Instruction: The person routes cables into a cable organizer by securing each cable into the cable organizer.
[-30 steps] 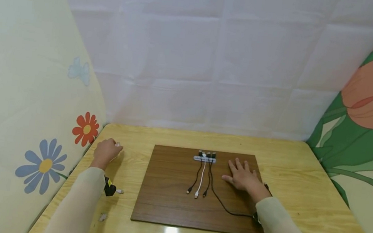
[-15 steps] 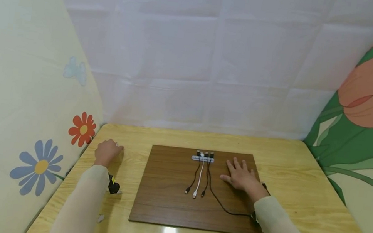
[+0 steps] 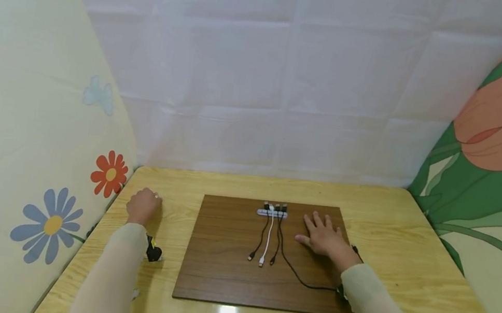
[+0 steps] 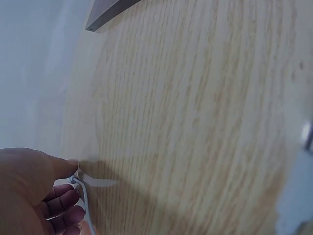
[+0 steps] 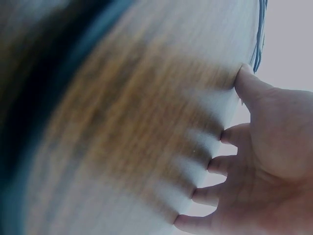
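Note:
At the far left of the table my left hand pinches a white cable between thumb and fingers. The cable hangs down past the curled fingers in the left wrist view, and most of it is hidden in the head view. My right hand rests with spread, straight fingers on the right part of a dark brown board; its fingertips touch the surface in the right wrist view. Left of that hand, a small pale cable holder carries several cables, among them a white cable and a black cable.
The board lies on a light wood-grain table. Under the left sleeve's edge is a black wrist device, and a small whitish piece shows near the forearm. A white curtain hangs behind, with flower-print cloths at the sides.
The head view has shifted slightly. My left hand has turned a little and drawn its fingertips in, hiding more of the white cable. The right hand stays on the board.

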A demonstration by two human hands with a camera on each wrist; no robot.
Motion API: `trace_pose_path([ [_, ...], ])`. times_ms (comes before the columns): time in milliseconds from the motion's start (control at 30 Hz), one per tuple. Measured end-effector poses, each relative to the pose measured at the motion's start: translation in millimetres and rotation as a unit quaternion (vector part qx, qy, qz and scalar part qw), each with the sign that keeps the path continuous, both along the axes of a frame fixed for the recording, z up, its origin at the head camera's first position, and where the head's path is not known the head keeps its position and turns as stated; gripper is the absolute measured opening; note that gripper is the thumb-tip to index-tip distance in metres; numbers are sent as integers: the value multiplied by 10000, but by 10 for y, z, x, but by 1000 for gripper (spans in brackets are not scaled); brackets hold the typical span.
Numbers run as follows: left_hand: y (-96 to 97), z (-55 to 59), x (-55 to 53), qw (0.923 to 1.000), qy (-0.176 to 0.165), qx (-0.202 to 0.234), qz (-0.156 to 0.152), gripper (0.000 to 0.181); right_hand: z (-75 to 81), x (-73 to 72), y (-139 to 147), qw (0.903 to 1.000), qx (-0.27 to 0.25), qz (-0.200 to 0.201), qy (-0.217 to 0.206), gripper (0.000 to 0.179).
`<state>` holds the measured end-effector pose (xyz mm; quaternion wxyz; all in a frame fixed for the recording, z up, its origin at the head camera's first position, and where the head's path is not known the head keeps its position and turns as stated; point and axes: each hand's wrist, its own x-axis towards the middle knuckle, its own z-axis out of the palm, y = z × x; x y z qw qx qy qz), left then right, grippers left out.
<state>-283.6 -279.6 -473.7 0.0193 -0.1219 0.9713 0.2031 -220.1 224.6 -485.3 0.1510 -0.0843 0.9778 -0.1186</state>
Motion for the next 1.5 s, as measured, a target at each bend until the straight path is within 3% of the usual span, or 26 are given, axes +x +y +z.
trace_pose_path([
  [467, 19, -7, -22, 9999, -107, -12, -67, 44, 0, -1, 6, 10000, -43, 10, 6, 79],
  [700, 17, 52, -39, 9995, 151, 265, -104, 30, 23, 15, -2, 10000, -70, -5, 1, 78],
  [933, 21, 130, -111, 9978, 409, 385, -362, 39, 7, 3, 9, 10000, -46, 5, -22, 79],
  [1033, 30, 186, -133, 9970, 542, 351, -422, 29, -3, -7, 16, 10000, -31, -2, -57, 79],
  [1167, 72, 303, -131, 9968, 438, 506, -438, 37, 2, -13, 21, 9999, -66, 9, -92, 80],
  [1500, 220, 608, -150, 9950, 406, 777, -477, 30, 2, -9, 31, 9999, -117, 11, -63, 81],
])
